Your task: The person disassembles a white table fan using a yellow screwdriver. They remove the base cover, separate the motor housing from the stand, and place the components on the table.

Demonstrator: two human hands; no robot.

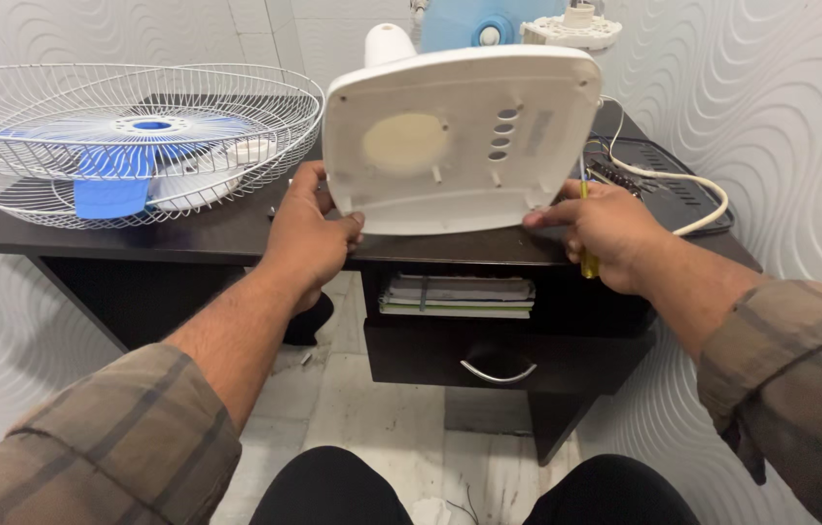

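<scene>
On the left of the dark counter lies a white wire fan guard with blue blades inside. The left hand grips the lower left edge of a white fan base plate, tilted up on the counter's front edge, fingers curled around it. The right hand pinches the plate's lower right corner while holding a yellow screwdriver. A white cable trails off to the right.
</scene>
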